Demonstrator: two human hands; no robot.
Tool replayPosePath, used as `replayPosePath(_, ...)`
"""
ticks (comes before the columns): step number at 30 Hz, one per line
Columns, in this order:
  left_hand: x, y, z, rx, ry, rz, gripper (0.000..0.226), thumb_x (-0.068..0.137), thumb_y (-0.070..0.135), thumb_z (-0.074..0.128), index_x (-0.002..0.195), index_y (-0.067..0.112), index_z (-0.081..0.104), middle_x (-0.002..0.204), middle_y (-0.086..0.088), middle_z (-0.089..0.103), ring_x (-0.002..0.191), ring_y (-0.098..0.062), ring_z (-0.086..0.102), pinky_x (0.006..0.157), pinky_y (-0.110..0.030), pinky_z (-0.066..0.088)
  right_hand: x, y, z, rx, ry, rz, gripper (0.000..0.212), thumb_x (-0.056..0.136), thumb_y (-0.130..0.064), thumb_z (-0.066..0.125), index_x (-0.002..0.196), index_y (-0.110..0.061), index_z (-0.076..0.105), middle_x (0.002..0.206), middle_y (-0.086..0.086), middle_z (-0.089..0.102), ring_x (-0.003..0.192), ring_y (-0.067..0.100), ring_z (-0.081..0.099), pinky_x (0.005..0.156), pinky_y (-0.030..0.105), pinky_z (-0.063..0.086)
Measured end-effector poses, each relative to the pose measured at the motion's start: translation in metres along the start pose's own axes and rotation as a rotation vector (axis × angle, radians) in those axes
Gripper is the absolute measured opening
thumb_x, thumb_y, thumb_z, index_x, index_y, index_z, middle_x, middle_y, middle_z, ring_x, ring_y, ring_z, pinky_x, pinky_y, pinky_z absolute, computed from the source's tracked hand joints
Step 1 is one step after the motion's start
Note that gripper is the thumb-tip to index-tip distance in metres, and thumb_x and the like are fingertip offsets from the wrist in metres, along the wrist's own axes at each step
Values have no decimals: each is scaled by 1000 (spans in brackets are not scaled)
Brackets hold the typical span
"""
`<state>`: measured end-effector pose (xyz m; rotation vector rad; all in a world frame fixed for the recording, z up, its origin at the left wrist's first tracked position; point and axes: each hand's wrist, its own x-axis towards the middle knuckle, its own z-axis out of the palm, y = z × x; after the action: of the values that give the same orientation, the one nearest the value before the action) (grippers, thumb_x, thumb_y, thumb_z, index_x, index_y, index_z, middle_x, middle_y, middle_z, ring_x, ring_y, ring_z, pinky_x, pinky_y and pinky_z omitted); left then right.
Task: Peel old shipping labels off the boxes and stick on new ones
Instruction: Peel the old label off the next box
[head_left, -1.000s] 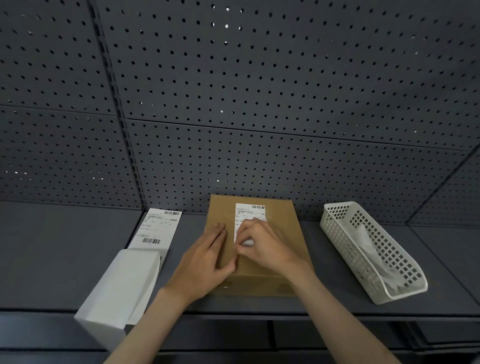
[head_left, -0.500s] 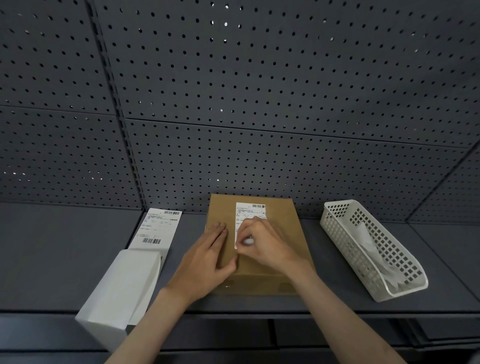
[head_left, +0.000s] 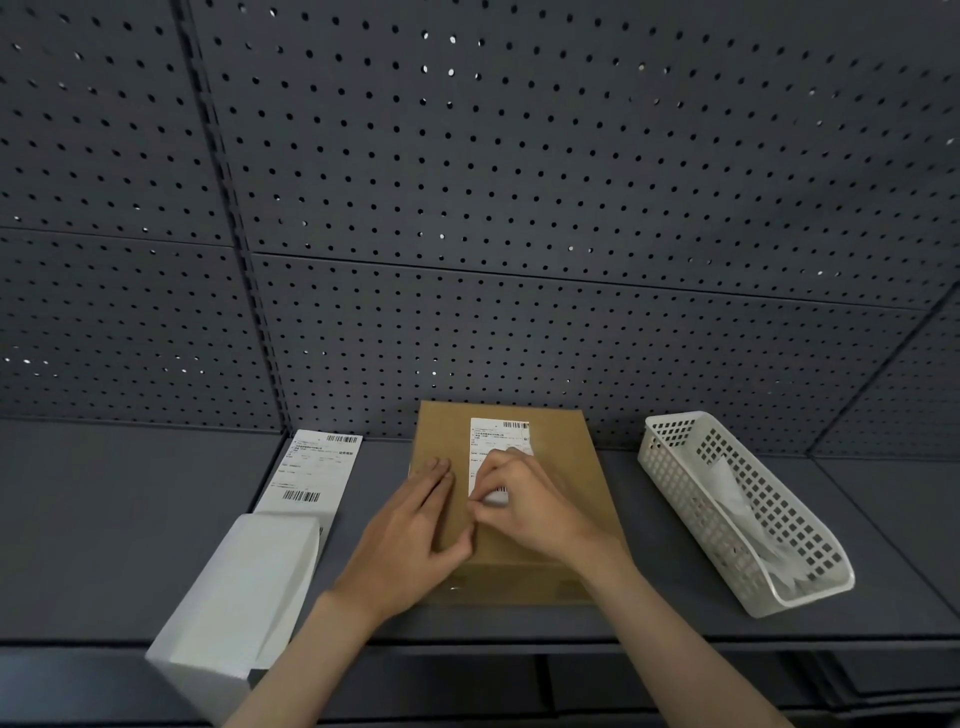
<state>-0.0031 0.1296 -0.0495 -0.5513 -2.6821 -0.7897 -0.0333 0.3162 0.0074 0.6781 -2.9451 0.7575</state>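
The brown cardboard box (head_left: 519, 519) lies flat on the grey shelf (head_left: 104, 519), its far edge against the perforated back panel (head_left: 519, 208) and its near edge close to the shelf's front edge; a white shipping label (head_left: 496, 447) is stuck on the box top, toward the far edge. The left hand (head_left: 415, 530) rests flat on the box top just left of the label, fingers straight and together; the right hand (head_left: 524, 504) has its fingers curled, pinching the near end of the label, which curls up off the cardboard. A white label stack (head_left: 311, 473) lies toward the shelf's left, a printed sheet facing up; a white folded block (head_left: 244, 587) overhangs the front edge in front of it. A white perforated basket (head_left: 675, 441) sits toward the shelf's right end, holding crumpled white paper (head_left: 737, 499).
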Motion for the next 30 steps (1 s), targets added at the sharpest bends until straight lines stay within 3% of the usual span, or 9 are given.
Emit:
replayPosePath(9, 1, 1, 0, -6, 3, 1, 81, 87, 60, 43, 150, 8, 42, 160, 2, 31, 148, -6, 22, 117, -8, -2, -1, -2, 0, -70, 10, -3, 15, 90, -30, 68, 96, -22, 79, 107, -14, 64, 109, 9, 52, 88, 36, 46)
replayPosePath(13, 0, 0, 1, -9, 3, -3, 78, 87, 57, 48, 147, 6, 46, 158, -1, 37, 147, -10, 29, 119, -11, 3, 0, -4, 1, -95, 57, 5, 14, 89, -27, 65, 92, -22, 78, 105, -12, 66, 109, 11, 55, 81, 33, 46)
replayPosePath(23, 0, -2, 3, 10, 5, -1, 80, 89, 60, 46, 150, 9, 42, 160, 2, 32, 149, -8, 26, 120, -15, 5, -4, -6, -6, -78, 9, -16, 17, 93, -28, 67, 101, -21, 80, 109, -13, 65, 108, 7, 52, 86, 29, 43)
replayPosePath(30, 0, 0, 0, -9, -2, 6, 79, 87, 56, 48, 148, 6, 45, 159, -2, 36, 147, -9, 27, 119, -12, 3, -4, -8, -6, -74, -1, 10, 17, 94, -29, 66, 97, -18, 80, 111, -13, 64, 111, 9, 51, 88, 36, 48)
